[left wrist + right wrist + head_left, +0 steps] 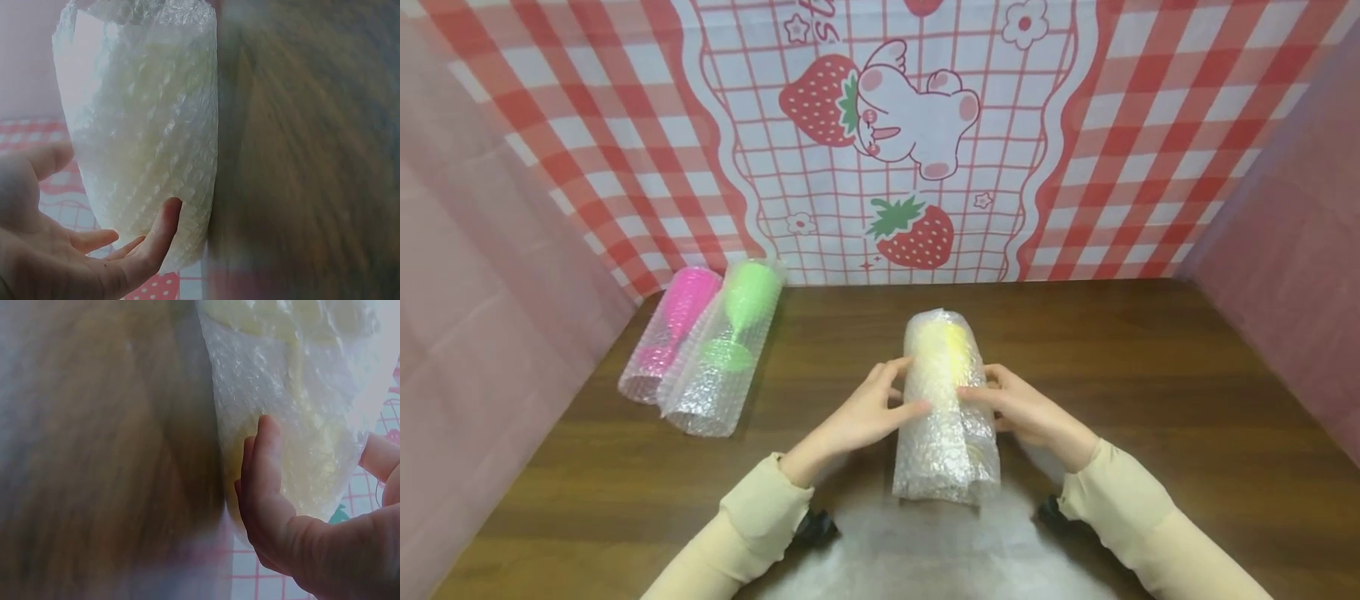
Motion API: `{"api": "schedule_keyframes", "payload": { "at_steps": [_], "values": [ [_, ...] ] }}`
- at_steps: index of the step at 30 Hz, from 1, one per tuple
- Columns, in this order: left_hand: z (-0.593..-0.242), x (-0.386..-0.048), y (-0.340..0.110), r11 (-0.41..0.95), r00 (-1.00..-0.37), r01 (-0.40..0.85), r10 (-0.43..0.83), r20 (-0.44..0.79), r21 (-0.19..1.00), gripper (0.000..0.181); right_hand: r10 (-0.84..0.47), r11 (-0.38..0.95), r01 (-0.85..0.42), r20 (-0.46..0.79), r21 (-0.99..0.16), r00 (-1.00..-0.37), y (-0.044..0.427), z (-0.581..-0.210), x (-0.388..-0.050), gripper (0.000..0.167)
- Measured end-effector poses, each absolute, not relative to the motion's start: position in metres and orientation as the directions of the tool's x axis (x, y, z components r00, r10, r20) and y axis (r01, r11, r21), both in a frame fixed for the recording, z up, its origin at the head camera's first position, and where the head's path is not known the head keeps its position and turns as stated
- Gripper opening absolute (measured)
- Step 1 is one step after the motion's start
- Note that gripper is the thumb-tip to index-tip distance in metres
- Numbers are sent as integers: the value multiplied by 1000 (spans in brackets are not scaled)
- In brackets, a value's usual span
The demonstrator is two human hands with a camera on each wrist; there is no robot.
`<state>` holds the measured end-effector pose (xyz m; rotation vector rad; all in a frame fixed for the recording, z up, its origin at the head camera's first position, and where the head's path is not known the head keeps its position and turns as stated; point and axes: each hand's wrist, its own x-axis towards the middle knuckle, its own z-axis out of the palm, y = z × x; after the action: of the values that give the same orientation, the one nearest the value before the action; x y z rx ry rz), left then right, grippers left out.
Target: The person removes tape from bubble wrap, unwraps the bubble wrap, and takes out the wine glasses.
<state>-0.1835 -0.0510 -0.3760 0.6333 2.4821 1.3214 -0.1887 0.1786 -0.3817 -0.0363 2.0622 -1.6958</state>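
Note:
A yellow goblet (955, 346) lies rolled in bubble wrap (932, 450) on the table, its bowl end away from me. My left hand (868, 412) holds the roll's left side, thumb over the top and fingers down the side. On the opposite side my right hand (1026, 408) grips it, thumb on top near the wrap's overlapping edge. The right wrist view shows the goblet's pale stem and foot through the wrap (250, 369), with the fingers (265, 462) bent along its side. In the left wrist view the fingers (159, 237) curve against the wrap.
A pink goblet (685, 300) and a green goblet (748, 292), each rolled in bubble wrap, lie side by side at the back left of the wooden table (1112, 358). A strawberry-patterned cloth (1000, 233) hangs behind. A pale sheet (925, 554) lies at the front.

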Motion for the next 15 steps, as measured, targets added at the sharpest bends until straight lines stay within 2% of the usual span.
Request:
{"api": "schedule_keyframes", "payload": {
  "at_steps": [15],
  "values": [
    [-373,-174,-42,510,-845,297,534,-27,808,68,-338,270,259,-343,-927,-876,196,-378,-173,69]
  ]
}}
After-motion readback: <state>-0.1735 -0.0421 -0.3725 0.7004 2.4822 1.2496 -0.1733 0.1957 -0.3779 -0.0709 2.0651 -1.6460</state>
